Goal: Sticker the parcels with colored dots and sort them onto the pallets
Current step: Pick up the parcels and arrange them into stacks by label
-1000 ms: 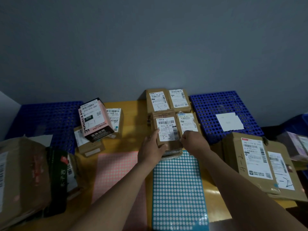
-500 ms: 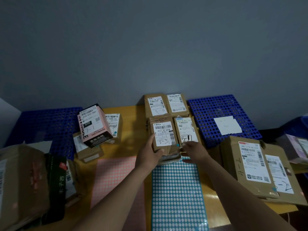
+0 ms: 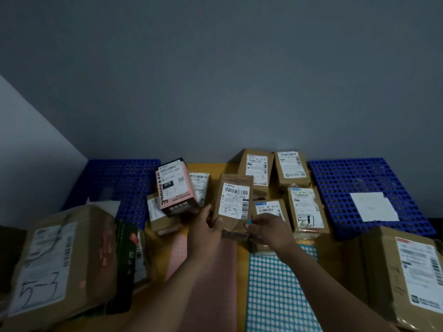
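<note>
Left hand (image 3: 207,227) clasping lower edge of 3-3 parcel (image 3: 233,202), right hand (image 3: 269,230) at its corner, grip unclear, small teal dot (image 3: 249,221) by that hand, hard to make out

- Brown cardboard parcel (image 3: 233,226): matt, creased, with a white paper label (image 3: 236,200).
- Blue perforated pallet (image 3: 347,178): hard plastic.
- Teal dot-sticker sheet (image 3: 275,295): smooth paper.
- Yellow tabletop (image 3: 215,168): smooth wood.

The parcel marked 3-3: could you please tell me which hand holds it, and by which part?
The left hand grips the parcel marked 3-3 by its lower left edge; the right hand appears to pinch its lower right corner, at a teal dot.
</note>
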